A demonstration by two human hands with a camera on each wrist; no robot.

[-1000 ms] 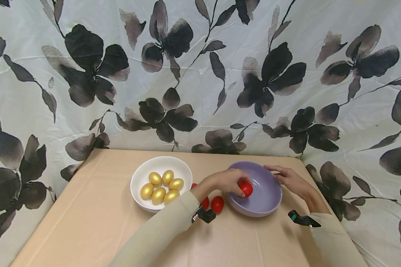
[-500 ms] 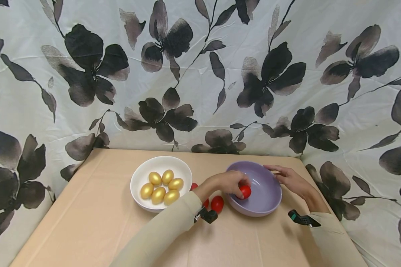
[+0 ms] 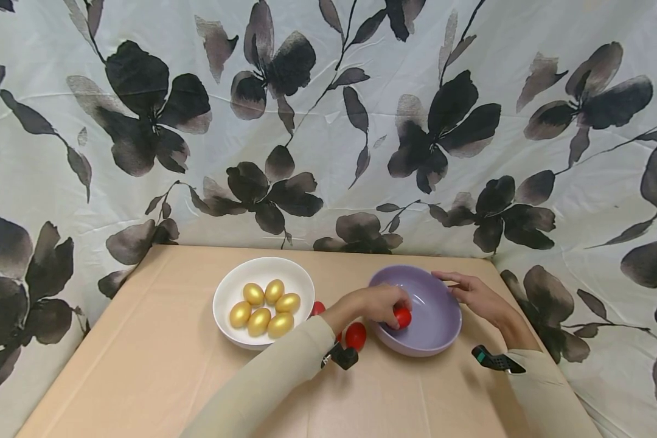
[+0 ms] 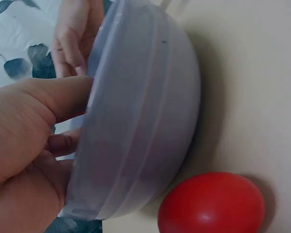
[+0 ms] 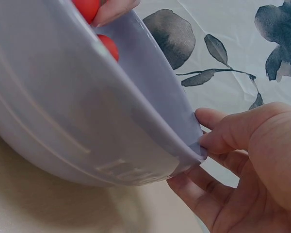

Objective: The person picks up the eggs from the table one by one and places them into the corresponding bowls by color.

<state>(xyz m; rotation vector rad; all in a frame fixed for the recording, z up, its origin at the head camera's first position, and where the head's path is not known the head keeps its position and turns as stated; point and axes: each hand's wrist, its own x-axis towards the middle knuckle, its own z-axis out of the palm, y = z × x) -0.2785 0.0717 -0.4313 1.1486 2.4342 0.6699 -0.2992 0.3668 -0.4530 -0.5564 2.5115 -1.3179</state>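
Observation:
My left hand (image 3: 383, 302) reaches over the near-left rim of the purple bowl (image 3: 438, 328), gripping a red egg (image 3: 402, 317) low inside it. In the right wrist view, two red shapes show within the bowl near those fingers: one red egg (image 5: 86, 7) by the fingertips and a second red egg (image 5: 109, 47) just below. My right hand (image 3: 479, 296) holds the bowl's right rim, thumb over the edge and fingers beneath. On the table left of the bowl lies another red egg (image 4: 211, 204), with more partly hidden behind my left wrist.
A white bowl (image 3: 268, 264) with several gold eggs (image 3: 259, 321) stands left of my left forearm. Beside its right rim sits a red egg (image 3: 317, 308). A floral cloth (image 3: 361, 182) hangs behind and beside the tan table (image 3: 159, 353).
My left hand has sunk slightly lower into the purple bowl with the red egg. The right hand keeps its place on the rim.

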